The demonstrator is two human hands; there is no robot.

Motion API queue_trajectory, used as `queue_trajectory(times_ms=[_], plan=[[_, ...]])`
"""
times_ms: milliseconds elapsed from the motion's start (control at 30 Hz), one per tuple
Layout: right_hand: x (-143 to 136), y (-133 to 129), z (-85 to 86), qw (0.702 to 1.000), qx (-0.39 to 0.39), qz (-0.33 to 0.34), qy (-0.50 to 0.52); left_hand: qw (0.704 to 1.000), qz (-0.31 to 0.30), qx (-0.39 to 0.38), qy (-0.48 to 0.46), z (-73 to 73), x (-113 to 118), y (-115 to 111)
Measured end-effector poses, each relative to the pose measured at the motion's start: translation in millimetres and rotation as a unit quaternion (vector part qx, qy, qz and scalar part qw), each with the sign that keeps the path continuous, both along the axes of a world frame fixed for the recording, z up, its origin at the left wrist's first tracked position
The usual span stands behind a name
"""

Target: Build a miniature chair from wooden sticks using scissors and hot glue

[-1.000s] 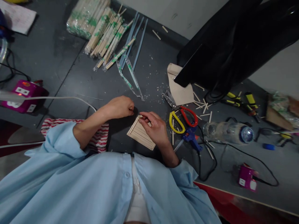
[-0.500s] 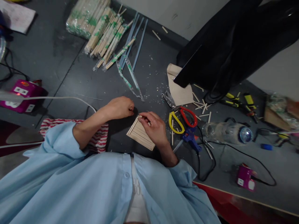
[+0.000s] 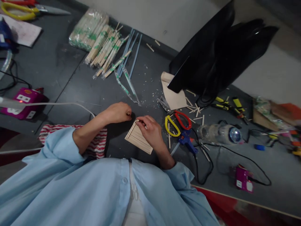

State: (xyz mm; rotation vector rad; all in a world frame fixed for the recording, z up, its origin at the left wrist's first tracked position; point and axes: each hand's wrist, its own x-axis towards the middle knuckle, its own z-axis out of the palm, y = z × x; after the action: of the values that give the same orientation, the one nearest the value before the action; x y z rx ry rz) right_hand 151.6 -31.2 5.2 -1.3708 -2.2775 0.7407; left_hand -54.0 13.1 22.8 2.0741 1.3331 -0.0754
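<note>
Since the earlier frame your view has tilted up and to the right, so the whole bench sits lower and further left in the picture; your hands have kept their grip and their place on the work.

Your right hand rests on the wooden panel, a flat square of sticks laid side by side, and pinches its far corner between thumb and fingertips. The panel lies on the dark table directly in front of your chest, tilted so one corner points to 12 o'clock.

Your left hand sits at 10 o'clock from the panel, just beside it, with fingers curled narrow. The thumb and forefinger appear to pinch a small item; what it is cannot be told.

At 3 o'clock from the panel lie scissors with one yellow and one red handle. A clear bottle lies on its side beyond them. Wrapped chopsticks are stacked at 11 o'clock, well apart. A pink power strip sits at 9 o'clock.
</note>
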Motion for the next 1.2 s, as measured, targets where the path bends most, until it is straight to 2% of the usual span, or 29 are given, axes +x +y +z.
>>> queue_trajectory(times_ms=[100,167,200,267,333,433,500,533,600,733,967,1100,1200], plan=[[1.6,0.2,-2.8,1.0,0.009,0.002,0.0,0.997,0.043,0.008,-0.063,-7.7,-0.5,0.8],[3.4,1.0,-4.4,1.0,0.01,-0.001,0.012,0.982,0.12,0.002,-0.149,-11.2,0.2,2.1],[4.5,1.6,-4.7,1.0,0.009,-0.003,0.021,0.963,0.169,-0.015,-0.211,-11.7,0.9,2.6],[6.7,3.1,-4.0,0.999,0.017,-0.008,0.041,0.896,0.265,-0.069,-0.349,-9.7,2.4,3.2],[8.7,4.7,-1.5,0.997,0.041,-0.026,0.064,0.808,0.318,-0.138,-0.476,-5.1,3.8,3.1],[10.6,7.1,4.2,0.989,0.087,-0.06,0.099,0.692,0.32,-0.223,-0.607,1.5,5.6,1.8],[10.4,7.8,8.0,0.983,0.112,-0.085,0.115,0.655,0.301,-0.258,-0.644,3.9,7.0,0.0],[9.8,7.5,9.6,0.98,0.123,-0.098,0.122,0.65,0.291,-0.266,-0.65,4.7,7.9,-1.4],[7.4,5.7,12.3,0.973,0.15,-0.111,0.132,0.66,0.269,-0.265,-0.65,5.8,10.4,-4.9],[0.3,-1.9,16.4,0.967,0.193,-0.086,0.144,0.705,0.227,-0.228,-0.632,10.6,18.2,-15.2],[-10.2,-10.9,20.3,0.971,0.178,-0.035,0.156,0.767,0.216,-0.157,-0.584,18.8,37.0,-35.3],[-13.8,-12.3,21.4,0.967,0.191,-0.026,0.166,0.782,0.196,-0.125,-0.578,15.0,41.8,-39.8],[-13.1,-12.6,24.9,0.958,0.185,-0.05,0.214,0.784,0.176,-0.136,-0.58,13.6,39.8,-38.9]])
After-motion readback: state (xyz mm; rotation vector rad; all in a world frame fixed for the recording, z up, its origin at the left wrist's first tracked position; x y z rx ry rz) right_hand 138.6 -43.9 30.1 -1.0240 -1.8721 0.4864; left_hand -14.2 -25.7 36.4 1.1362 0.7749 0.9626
